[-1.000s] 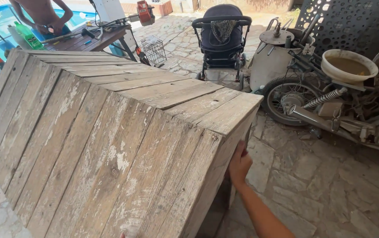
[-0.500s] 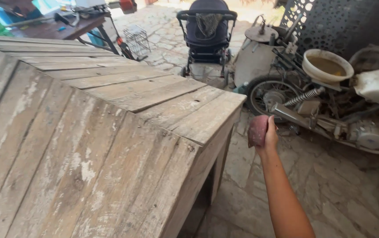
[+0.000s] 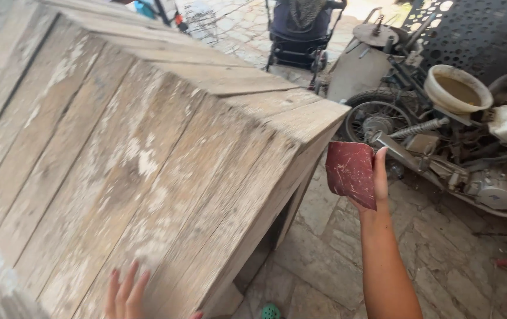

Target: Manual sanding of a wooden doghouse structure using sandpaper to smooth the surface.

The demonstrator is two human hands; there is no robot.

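A large weathered wooden plank table (image 3: pixel 147 147) with flaking white paint fills the left of the view. My right hand (image 3: pixel 377 177) is raised beside the table's right corner and holds a worn dark-red sheet of sandpaper (image 3: pixel 351 171) upright. My left hand (image 3: pixel 125 292) lies flat on the planks at the bottom edge of the view, fingers spread, holding nothing.
An old motorcycle (image 3: pixel 442 147) with a cream bowl (image 3: pixel 457 88) on it stands at the right on stone paving (image 3: pixel 442 260). A dark baby stroller (image 3: pixel 302 29) stands behind the table. A perforated metal panel (image 3: pixel 472 29) is at the top right.
My right hand has come up from the table's side edge and turned the red sandpaper to face me. My left hand has come into view on the planks. The view has tilted down.
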